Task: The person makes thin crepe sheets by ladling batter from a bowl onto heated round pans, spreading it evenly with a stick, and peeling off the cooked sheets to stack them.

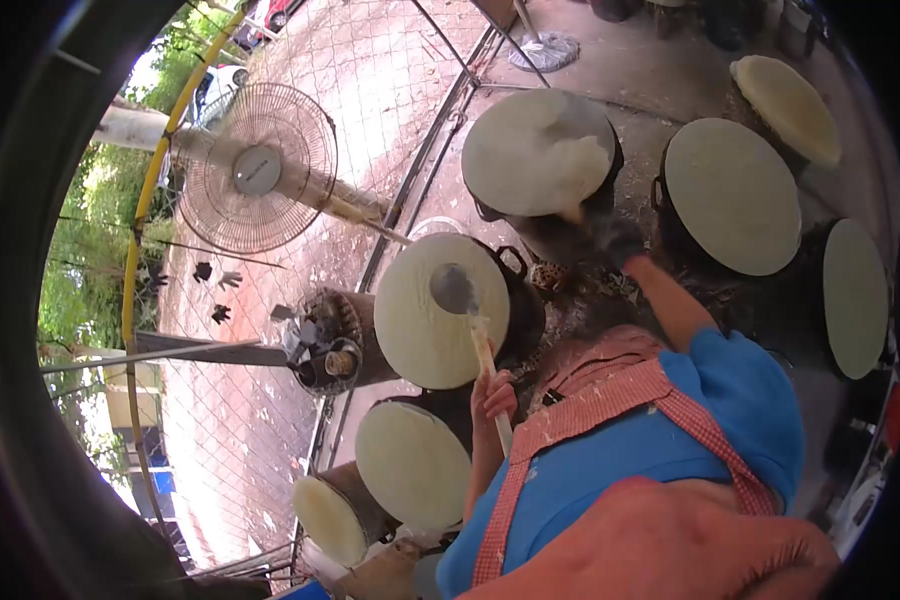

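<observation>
Head view, centre: the left hand (495, 396) grips a ladle (481, 347); uneven pressing could tear the pale round (415, 340). Whether the dark right hand (626, 252) grips anything, I cannot tell.

The left hand (495, 395) grips the handle of a ladle (477, 330) — its round, dark head lies on or over the pale top of a pot (410, 330). The right hand (625, 248), dark and blurred, is near a second pot (525, 150). More pale-topped pots (732, 196) stand around — a caged fan (257, 170) is at far left.
</observation>
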{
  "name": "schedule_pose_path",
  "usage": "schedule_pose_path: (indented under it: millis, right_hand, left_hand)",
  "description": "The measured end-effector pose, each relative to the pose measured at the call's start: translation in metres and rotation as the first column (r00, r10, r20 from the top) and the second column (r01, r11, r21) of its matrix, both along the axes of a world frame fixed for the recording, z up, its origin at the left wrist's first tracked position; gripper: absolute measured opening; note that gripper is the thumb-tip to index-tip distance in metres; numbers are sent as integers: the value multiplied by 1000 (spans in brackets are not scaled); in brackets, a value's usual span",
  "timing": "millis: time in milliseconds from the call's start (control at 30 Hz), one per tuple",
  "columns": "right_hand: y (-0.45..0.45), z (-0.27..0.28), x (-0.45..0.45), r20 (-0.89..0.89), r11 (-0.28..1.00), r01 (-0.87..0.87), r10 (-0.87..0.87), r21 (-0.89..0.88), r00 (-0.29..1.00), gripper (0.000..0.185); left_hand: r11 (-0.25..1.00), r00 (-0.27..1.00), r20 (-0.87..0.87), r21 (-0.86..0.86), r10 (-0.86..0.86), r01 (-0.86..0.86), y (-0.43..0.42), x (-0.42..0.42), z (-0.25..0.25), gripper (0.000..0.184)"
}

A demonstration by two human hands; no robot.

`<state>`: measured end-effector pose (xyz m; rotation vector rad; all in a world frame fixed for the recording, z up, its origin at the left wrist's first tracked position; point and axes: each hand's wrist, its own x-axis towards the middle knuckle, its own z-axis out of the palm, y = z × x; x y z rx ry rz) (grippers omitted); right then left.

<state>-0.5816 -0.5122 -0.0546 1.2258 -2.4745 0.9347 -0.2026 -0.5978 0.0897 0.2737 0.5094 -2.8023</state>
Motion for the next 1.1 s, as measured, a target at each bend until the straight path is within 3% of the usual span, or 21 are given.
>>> schedule_pose_path:
  millis: [33, 100, 133, 167, 233, 333, 400, 467, 567, 600, 667, 733, 767, 800, 833, 867, 900, 933, 1000, 1033, 1100]
  right_hand:
    - [10, 2, 17, 71, 990, -81, 73, 119, 995, 27]
    - [32, 37, 29, 179, 910, -168, 106, 378, 978, 25]
    - [39, 66, 15, 180, 841, -161, 77, 516, 981, 23]
    - [26, 66, -11, 182, 849, -158, 75, 504, 980, 23]
    - [6, 49, -73, 257, 951, 10, -94, 310, 962, 33]
    - [9, 9, -72, 266, 970, 157, -204, 187, 942, 39]
    - [34, -1, -28, 281, 984, 123, -155, 125, 947, 40]
    - [56, 33, 15, 323, 993, 114, -96, -37, 941, 41]
    - [3, 81, -27, 214, 814, 235, -139, -531, 967, 43]
    - [-19, 43, -127, 652, 962, 196, -271, 188, 708, 47]
    - [-95, 59, -194, 558, 923, 326, -383, 205, 736, 53]
    - [-122, 38, -245, 469, 941, 95, -247, 324, 848, 47]
    - [-119, 11, -233, 480, 943, 98, -248, 317, 842, 47]
    - [-105, -17, -221, 744, 986, 166, -114, 5, 659, 43]
    - [-93, -28, -215, 882, 913, 302, 114, -274, 457, 40]
    - [-90, -27, -191, 704, 984, 179, -142, 21, 696, 38]
    - [-93, -23, -156, 403, 926, 139, -283, 350, 870, 37]
    - [-89, -19, -144, 398, 917, 139, -293, 373, 869, 37]
    - [-74, -6, -104, 544, 984, -138, 55, 114, 837, 41]
    - [-49, 87, -81, 452, 984, -7, -75, 176, 889, 38]
    - [-16, 54, -118, 385, 983, -50, -21, 174, 923, 41]
  left_hand:
    - [1000, 1000, 5, -7, -10, 10, -8, -5, -9, 26]
    - [954, 929, -238, -167, -284, 249, -16, -7, -25, 32]
    - [961, 980, 4, -193, -201, 197, -17, -4, -24, 30]
    - [976, 987, 87, -161, -132, 145, -14, -19, -10, 31]
    - [990, 969, 232, -97, -81, 106, -15, -19, -8, 31]
    - [980, 978, 62, -9, -199, 200, -24, -40, -36, 29]
    - [941, 911, -247, -1, -329, 340, -29, -47, -52, 26]
    - [913, 913, -66, -105, -402, 394, -29, -49, -45, 23]
    - [966, 959, 138, 98, -249, 237, -16, -48, -37, 22]
    - [964, 961, 134, 144, -242, 223, -19, -55, -39, 21]
    - [964, 952, 199, 174, -234, 201, -12, -63, -23, 21]
    - [966, 932, 286, 194, -221, 170, -12, -58, -9, 22]
    - [959, 938, 202, 96, -281, 267, -10, -53, -9, 23]
    - [936, 932, 107, -13, -348, 351, -10, -50, -11, 24]
    - [951, 938, 191, -55, -289, 304, -8, -45, -12, 25]
    - [951, 939, 179, -45, -292, 305, -9, -44, -19, 25]
    - [947, 930, 223, -67, -293, 315, -14, -34, -26, 25]
    - [941, 920, 256, -84, -297, 327, -20, -29, -39, 24]
    - [931, 874, 322, 117, -364, 345, -24, -24, -43, 20]
    - [952, 928, 238, 178, -286, 248, -23, -31, -30, 18]
    - [961, 966, 176, 232, -191, 148, -25, -22, -18, 17]
